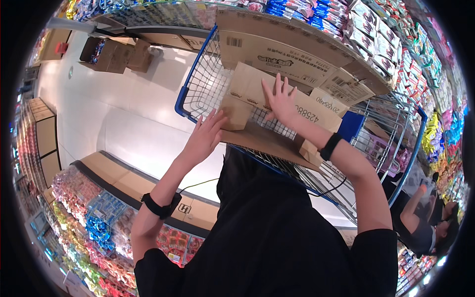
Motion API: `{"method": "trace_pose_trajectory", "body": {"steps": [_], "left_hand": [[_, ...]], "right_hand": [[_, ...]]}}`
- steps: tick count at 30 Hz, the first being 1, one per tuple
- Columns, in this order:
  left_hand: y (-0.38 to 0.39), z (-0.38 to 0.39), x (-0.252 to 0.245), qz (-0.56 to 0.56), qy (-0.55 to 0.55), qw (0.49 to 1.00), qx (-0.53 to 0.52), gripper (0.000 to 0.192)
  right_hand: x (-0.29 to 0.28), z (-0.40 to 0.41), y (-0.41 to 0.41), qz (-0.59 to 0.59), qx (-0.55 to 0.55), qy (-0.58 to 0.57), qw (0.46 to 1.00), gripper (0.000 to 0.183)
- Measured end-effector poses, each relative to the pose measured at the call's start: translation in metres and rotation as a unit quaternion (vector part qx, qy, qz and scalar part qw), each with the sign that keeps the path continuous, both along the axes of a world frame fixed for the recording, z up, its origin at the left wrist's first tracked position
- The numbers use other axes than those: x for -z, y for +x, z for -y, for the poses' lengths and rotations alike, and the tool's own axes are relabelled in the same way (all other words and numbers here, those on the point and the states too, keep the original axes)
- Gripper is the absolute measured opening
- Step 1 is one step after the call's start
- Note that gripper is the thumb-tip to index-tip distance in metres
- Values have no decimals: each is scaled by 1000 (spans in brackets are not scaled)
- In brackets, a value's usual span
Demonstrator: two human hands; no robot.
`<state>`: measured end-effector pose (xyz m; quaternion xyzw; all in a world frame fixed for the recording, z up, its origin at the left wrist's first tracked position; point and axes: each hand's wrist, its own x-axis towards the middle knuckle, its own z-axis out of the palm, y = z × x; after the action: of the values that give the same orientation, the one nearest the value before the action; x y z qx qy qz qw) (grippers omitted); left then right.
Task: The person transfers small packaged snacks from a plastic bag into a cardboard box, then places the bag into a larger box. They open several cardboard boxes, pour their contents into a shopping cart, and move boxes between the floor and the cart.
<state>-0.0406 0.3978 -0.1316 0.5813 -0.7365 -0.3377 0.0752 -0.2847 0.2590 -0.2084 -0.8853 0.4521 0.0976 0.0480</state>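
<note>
A cardboard box [267,139] with its flaps spread lies across a blue-rimmed wire shopping cart [203,87]. Through the gap in the box the cart's wire mesh shows. My right hand [281,99] rests with fingers spread on a printed panel of the box. At the box's left end, my left hand [208,134] touches the edge of a short flap [236,115], fingers apart and slightly bent. Behind them a larger flattened cardboard sheet [256,46], bearing print and barcodes, leans upright along the cart's far side.
Packaged snacks [371,33] fill the shelf beyond the cart. Behind me on the left is a candy display [100,226]. Open cartons [107,55] stand on the pale floor [122,107], one with wrapped items inside. Another person [419,215] is close to the cart's right end.
</note>
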Motion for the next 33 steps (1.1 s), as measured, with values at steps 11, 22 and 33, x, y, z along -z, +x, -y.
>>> {"method": "trace_pose_trajectory", "body": {"steps": [11,22,33], "left_hand": [[4,-12,-3,29,27,996,86,41],[-86,104,88,115,-81,844,518,28],[-73,93,55,139,-211,803,539,12]], "right_hand": [[-65,68,-88,252,57,214,942,28],[-38,101,-94,320,96,245,910,26],[-42,84,-85,336,103,243,904,26]]}}
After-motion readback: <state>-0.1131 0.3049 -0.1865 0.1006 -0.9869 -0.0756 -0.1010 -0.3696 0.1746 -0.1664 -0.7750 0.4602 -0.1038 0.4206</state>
